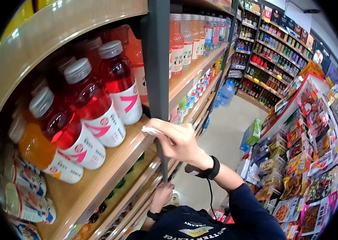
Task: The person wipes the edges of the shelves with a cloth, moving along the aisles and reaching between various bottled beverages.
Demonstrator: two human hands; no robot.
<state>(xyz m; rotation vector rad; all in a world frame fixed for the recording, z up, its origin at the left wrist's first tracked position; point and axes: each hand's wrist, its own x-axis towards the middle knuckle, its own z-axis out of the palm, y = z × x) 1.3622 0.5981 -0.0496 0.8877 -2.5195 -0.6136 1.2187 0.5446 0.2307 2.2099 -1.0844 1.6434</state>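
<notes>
My right hand (179,141) is closed in a pinch on a small folded white wipe (152,130), cloth or tissue. It is beside the front edge of the wooden shelf (127,154), close to the dark metal post (156,60). Nearest to it on that shelf stands a red drink bottle (126,102) with a white label and silver cap, in a row with similar bottles. Lower down, my left hand (162,197) has its fingers curled near the foot of the post and the lower shelf edges. What those fingers hold, if anything, is hidden.
An orange drink bottle (53,154) and printed cans (33,200) stand at the left. Past the post are more bottles (187,44). Bagged snacks (297,168) fill a display at the right, across a tiled aisle (229,116). Large blue water jugs (227,93) stand farther along the floor.
</notes>
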